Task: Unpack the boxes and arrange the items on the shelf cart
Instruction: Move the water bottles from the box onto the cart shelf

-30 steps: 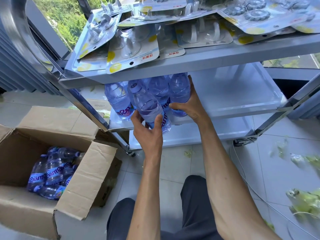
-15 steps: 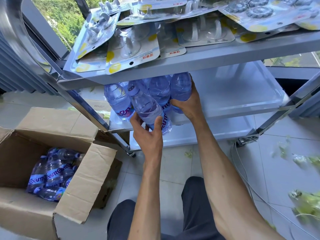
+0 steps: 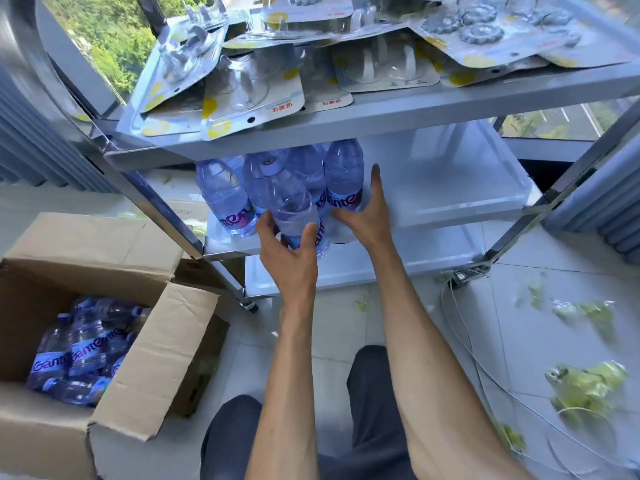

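The shelf cart [image 3: 433, 109] is made of smooth, glossy metal. The bottles [image 3: 291, 206] are of clear, shiny plastic with printed labels. The box [image 3: 156, 344] is of matt brown cardboard. Glossy plastic blister packs [image 3: 252, 88] are backed with card.

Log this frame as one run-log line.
phase: shelving bottles | left hand: grips front bottle | right hand: open beside bottle cluster | middle shelf | box: bottles remain

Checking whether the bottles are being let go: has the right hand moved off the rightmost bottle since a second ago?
Yes. The right hand has opened and slid right along the middle shelf; straight fingers now lie beside the rightmost bottle.
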`<action>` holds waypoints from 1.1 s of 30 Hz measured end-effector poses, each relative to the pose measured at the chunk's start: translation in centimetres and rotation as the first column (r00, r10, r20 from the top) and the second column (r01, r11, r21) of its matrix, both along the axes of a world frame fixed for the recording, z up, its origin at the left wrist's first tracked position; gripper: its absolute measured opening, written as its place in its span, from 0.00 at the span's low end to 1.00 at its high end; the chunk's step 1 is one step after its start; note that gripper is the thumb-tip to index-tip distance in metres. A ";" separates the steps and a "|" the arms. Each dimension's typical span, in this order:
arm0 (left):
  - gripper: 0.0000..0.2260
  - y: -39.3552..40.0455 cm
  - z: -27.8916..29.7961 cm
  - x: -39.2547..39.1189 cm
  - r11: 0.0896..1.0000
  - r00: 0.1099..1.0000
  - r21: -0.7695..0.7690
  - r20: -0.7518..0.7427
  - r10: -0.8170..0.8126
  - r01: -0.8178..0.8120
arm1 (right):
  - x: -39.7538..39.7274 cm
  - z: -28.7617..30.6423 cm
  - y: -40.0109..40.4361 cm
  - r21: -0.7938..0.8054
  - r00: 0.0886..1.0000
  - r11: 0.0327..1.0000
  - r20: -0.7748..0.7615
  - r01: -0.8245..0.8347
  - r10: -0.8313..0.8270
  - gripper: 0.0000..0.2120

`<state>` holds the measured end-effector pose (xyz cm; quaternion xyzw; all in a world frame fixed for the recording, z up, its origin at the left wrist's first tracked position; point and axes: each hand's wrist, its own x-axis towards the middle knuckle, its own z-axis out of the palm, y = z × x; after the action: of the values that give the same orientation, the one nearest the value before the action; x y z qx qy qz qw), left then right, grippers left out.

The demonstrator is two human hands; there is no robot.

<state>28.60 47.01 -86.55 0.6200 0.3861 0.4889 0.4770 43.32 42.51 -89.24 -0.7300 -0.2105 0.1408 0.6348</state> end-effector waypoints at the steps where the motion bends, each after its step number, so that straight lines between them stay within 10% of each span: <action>1: 0.26 -0.1 0.1 0.0 1.000 1.000 -0.004 0.010 -0.002 0.002 | -1.0 0.0 -0.8 0.013 0.997 0.997 0.021 0.080 -0.081 0.47; 4: 0.27 -0.8 0.0 -0.2 0.999 0.998 -0.017 0.033 -0.050 0.050 | -4.2 0.0 -3.6 0.094 0.985 0.984 0.070 0.154 -0.161 0.31; 9: 0.25 -3.1 0.6 0.8 0.969 0.969 0.007 0.014 -0.248 0.248 | -6.7 0.7 -6.7 0.005 0.972 0.972 0.007 -0.236 0.236 0.28; 15: 0.21 -5.5 0.5 2.4 0.911 0.912 -0.047 0.020 -0.409 0.410 | -5.2 2.0 -8.1 0.041 0.999 0.999 0.031 -0.015 0.013 0.26; 22: 0.10 -4.4 0.2 4.0 0.995 0.998 -0.091 -0.046 0.046 -0.050 | -1.9 2.7 -8.2 0.073 0.960 0.958 0.031 0.276 -0.279 0.30; 33: 0.13 -2.2 -3.1 7.3 0.994 0.937 0.040 -0.333 0.110 -0.103 | 2.3 1.1 -3.2 0.102 0.984 0.981 0.047 0.167 -0.173 0.34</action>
<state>35.88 44.78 -89.64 0.6773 0.4891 0.4059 0.3705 45.59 39.34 -88.12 -0.7171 -0.1717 0.0550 0.6733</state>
